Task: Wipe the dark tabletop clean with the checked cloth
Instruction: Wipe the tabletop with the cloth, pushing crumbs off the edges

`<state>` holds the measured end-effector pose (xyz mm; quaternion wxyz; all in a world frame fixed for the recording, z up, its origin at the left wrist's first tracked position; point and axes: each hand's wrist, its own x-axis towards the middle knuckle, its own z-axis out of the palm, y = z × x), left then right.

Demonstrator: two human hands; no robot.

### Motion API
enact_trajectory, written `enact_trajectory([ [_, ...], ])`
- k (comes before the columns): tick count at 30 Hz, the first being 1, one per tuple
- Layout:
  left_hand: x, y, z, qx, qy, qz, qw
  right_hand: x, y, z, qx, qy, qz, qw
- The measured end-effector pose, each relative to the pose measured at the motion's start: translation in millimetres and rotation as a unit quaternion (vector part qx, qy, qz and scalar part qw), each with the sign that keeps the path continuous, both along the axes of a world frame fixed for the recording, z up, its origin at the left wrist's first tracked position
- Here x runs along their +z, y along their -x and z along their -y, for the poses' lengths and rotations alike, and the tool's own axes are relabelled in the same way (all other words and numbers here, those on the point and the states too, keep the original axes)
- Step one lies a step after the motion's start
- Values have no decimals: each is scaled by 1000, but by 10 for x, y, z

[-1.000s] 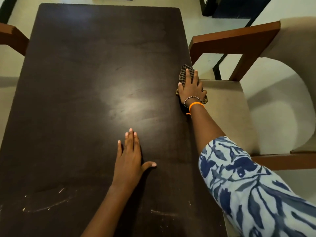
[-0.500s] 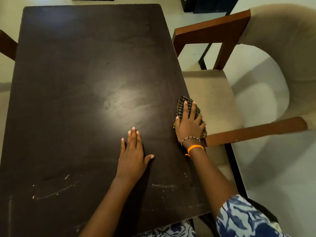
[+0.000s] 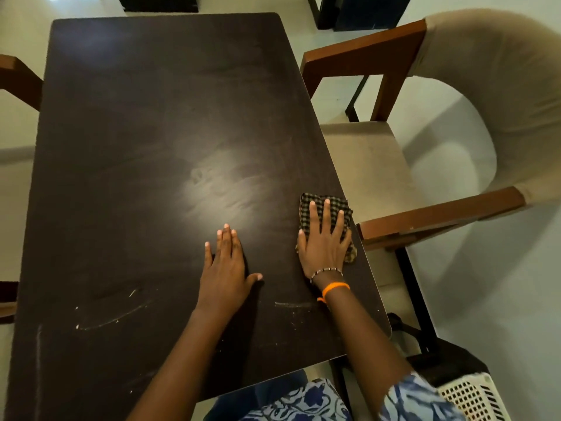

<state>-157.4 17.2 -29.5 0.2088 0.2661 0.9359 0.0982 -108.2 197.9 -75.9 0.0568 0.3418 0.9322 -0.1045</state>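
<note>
The dark tabletop (image 3: 145, 141) fills most of the view, with pale streaks and specks near its front edge. The brown checked cloth (image 3: 332, 203) lies bunched at the table's right edge. My right hand (image 3: 324, 241) presses flat on it with straight, spread fingers, covering its near half. To its left, my left hand (image 3: 226, 265) rests flat on the bare tabletop, fingers together and thumb out.
An armchair with wooden arms (image 3: 440, 217) and a beige seat (image 3: 367, 165) stands against the table's right side. A white perforated basket (image 3: 473, 396) sits on the floor at bottom right. Another chair's wooden arm (image 3: 18, 77) shows at the left edge.
My right hand has slid the cloth toward me along the table's right edge, from beside the chair's far arm to beside its near arm. My left hand stays flat in place.
</note>
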Motion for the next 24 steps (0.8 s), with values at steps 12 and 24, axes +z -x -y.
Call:
enact_trajectory([
  [12, -120, 324, -26, 71, 22, 12, 997, 5, 1742, -603, 52, 7, -24, 998],
  [24, -109, 191, 422, 185, 42, 12, 982, 3, 1579, 1144, 357, 57, -36, 932],
])
